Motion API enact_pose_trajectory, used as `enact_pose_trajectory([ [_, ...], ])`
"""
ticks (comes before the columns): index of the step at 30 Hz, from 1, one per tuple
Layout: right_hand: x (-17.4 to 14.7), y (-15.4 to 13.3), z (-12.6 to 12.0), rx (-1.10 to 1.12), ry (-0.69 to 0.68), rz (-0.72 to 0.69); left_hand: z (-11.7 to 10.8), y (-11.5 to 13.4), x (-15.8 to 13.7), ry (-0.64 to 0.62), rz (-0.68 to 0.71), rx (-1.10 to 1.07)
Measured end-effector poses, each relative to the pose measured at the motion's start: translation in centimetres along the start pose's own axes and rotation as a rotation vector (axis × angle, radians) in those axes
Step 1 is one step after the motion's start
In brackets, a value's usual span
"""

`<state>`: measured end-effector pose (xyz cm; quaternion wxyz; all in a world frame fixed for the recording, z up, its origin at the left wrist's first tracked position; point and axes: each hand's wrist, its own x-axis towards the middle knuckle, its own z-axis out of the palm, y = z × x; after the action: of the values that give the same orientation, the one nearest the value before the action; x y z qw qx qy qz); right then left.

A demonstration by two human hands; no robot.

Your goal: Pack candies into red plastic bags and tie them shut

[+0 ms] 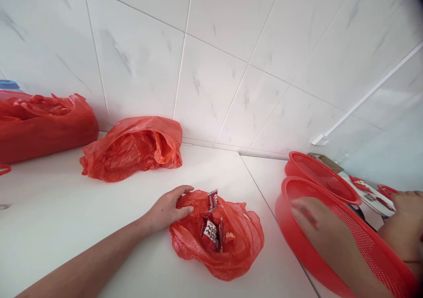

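A red plastic bag (228, 267) lies with its mouth spread wide on the white table. Several small dark red snack packets (211, 234) with white print sit inside it. My left hand (172, 205) holds the bag's left rim, thumb inside and fingers along the outer edge. Over the near red plastic basket (282, 218), my right hand (309, 216) is smeared by motion. A small dark red patch at its closed fingers looks like a packet. What lies deeper in the basket is hidden by my forearm.
A second red basket (322, 174) stands behind the near one. At right is another person's arm (403, 218). Along the tiled wall lie an opened red bag (132, 152) and a large, full-looking red bag (42, 135). A table seam (261, 188) runs beside the baskets.
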<state>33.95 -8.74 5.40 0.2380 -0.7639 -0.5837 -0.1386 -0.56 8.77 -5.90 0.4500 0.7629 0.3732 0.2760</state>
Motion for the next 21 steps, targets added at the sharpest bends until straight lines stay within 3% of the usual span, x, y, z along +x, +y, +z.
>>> enact_pose_trajectory([
  [3,-1.7,-3.8,3.1,-0.074,-0.221,-0.145,-0.2,0.1,0.0,-0.019,0.001,-0.011],
  [5,-2.1,-5.6,5.2,-0.082,-0.274,-0.141,-0.5,0.3,0.1,-0.038,0.003,-0.017],
  [9,-1.5,-6.3,8.4,0.021,-0.35,0.064,-1.6,0.4,0.2,-0.071,-0.014,-0.013],
  [13,-0.1,-5.5,10.0,0.245,-0.439,0.267,-2.3,0.5,0.3,-0.098,-0.063,-0.029],
  [16,1.2,-5.3,9.9,0.327,-0.331,0.306,-2.1,1.2,0.4,-0.069,-0.079,-0.092],
  [18,2.1,-5.5,9.0,0.393,-0.23,0.318,-2.0,2.0,0.6,0.03,-0.059,-0.143],
  [21,3.1,-6.0,7.5,0.669,0.008,0.346,-2.4,3.7,0.6,0.181,-0.004,-0.225],
])
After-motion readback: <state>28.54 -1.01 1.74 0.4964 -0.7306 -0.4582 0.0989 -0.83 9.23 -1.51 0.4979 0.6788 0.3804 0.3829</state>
